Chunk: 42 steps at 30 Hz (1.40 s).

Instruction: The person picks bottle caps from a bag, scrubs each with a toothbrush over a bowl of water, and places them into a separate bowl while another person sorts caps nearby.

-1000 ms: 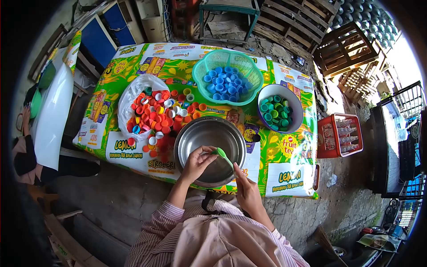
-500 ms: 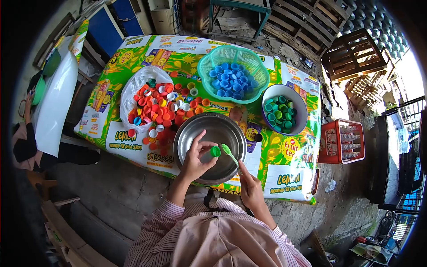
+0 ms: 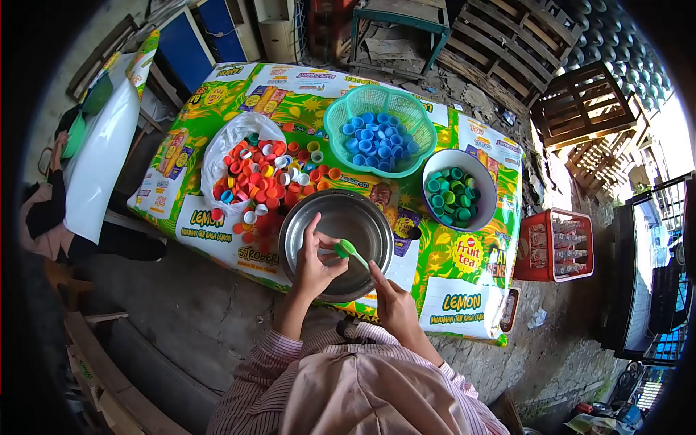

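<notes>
My left hand point(image 3: 313, 264) pinches a green bottle cap point(image 3: 338, 251) between thumb and fingers, above a round steel bowl point(image 3: 378, 217). In my right hand point(image 3: 396, 306) is a light green plastic spoon point(image 3: 357, 255), gripped by its handle. The spoon's head overlaps the cap and partly hides it. Beyond the bowl to the left, red, orange and white bottle caps point(image 3: 264, 181) spill from a white plastic bag point(image 3: 215, 156). A turquoise basket point(image 3: 335, 116) holds blue caps point(image 3: 377, 138). Green caps point(image 3: 451, 192) lie in a white bowl point(image 3: 490, 194) at the right.
A table with a printed green and white cover point(image 3: 424, 304) carries everything. A red crate of bottles point(image 3: 529, 243) stands on the floor at right. Wooden pallets point(image 3: 500, 43) lean behind. Another person's sleeve point(image 3: 54, 206) shows at the far left, beside a white-covered surface point(image 3: 105, 159).
The spoon's head has moved left and down onto the green cap, and my right hand has shifted slightly left with it. The whole view has tilted a little.
</notes>
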Each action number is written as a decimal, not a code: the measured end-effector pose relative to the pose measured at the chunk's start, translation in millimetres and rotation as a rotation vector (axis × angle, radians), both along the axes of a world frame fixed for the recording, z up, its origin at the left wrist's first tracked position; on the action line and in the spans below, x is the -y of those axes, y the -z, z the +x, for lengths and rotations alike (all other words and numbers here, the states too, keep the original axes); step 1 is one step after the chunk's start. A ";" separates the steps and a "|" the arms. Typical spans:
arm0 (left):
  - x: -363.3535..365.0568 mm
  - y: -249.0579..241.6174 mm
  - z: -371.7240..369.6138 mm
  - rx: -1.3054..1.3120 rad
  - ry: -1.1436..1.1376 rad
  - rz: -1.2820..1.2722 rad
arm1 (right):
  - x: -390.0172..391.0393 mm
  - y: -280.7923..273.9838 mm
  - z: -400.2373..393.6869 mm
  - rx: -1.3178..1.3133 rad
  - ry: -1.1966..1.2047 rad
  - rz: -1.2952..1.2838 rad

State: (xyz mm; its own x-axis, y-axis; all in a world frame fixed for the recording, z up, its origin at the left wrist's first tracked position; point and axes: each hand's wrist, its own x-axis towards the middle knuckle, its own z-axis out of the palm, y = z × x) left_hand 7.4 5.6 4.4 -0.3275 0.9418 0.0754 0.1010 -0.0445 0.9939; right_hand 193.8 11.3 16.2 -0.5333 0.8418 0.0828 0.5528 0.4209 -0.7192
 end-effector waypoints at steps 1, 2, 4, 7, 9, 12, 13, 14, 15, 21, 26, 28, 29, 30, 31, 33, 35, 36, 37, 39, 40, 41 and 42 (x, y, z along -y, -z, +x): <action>0.0 2.5 0.2 -0.002 -0.006 0.004 | -1.8 1.8 0.6 -0.031 0.043 0.013; 0.3 8.0 0.1 0.034 0.001 0.002 | -3.3 2.2 2.2 -0.046 0.055 0.018; 1.0 8.5 1.9 0.132 -0.003 -0.036 | -2.9 -3.7 3.5 -0.084 0.018 0.015; 1.8 9.7 3.8 0.316 0.008 0.056 | -4.1 -2.5 7.3 -0.113 -0.022 0.008; 3.4 10.6 2.6 0.360 0.030 0.046 | -6.2 -1.0 7.0 -0.108 -0.032 0.004; 6.0 9.6 -1.0 0.445 0.125 0.026 | -12.6 -6.0 7.6 -0.151 0.008 -0.050; 6.8 7.9 -1.5 0.445 0.123 0.019 | -13.8 -7.3 8.4 -0.171 0.017 -0.055; 6.8 5.2 -1.6 0.431 0.140 0.040 | -14.3 -9.9 8.9 -0.175 0.021 -0.067; 6.9 4.3 -1.5 0.418 0.156 0.062 | -14.1 -10.6 8.9 -0.174 0.019 -0.072; 9.9 9.9 -3.3 0.522 0.154 0.075 | -14.8 -12.2 10.0 -0.150 -0.025 -0.054; 9.6 23.4 -6.9 0.388 0.203 0.035 | -23.0 -5.7 11.5 -0.012 -0.074 0.017; 9.7 26.5 -5.6 0.514 0.195 0.019 | -28.8 -4.6 13.1 -0.039 -0.014 0.039; 9.9 27.7 -5.4 0.512 0.197 0.022 | -28.6 -6.4 12.7 -0.041 -0.014 0.042; 10.3 28.1 -4.5 0.523 0.178 -0.005 | -27.1 -9.4 12.2 -0.039 -0.053 0.046; 11.1 27.8 -3.7 0.534 0.159 -0.033 | -24.2 -10.9 11.3 -0.037 -0.092 0.049; 10.7 22.4 -0.6 0.546 0.144 -0.030 | -20.6 -5.3 8.9 0.010 -0.124 0.027; 9.9 21.3 1.8 0.558 0.125 -0.026 | -22.3 2.9 6.4 -0.026 -0.077 0.074; 9.4 22.3 2.5 0.570 0.121 -0.019 | -22.5 0.7 5.3 -0.024 -0.065 0.092; 9.2 22.1 2.1 0.580 0.118 -0.013 | -22.3 -3.4 4.3 -0.030 -0.070 0.095; 10.2 17.0 0.0 0.579 0.111 -0.013 | -20.7 -13.2 2.2 -0.036 -0.039 0.089; 9.8 14.1 -0.5 0.605 0.118 -0.004 | -21.1 -16.2 3.0 -0.033 -0.071 0.123; 8.9 10.7 0.2 0.632 0.126 0.007 | -23.3 -15.9 4.1 -0.034 -0.078 0.127; 8.1 4.7 1.7 0.606 0.123 0.021 | -25.8 -14.6 5.1 0.012 -0.107 0.143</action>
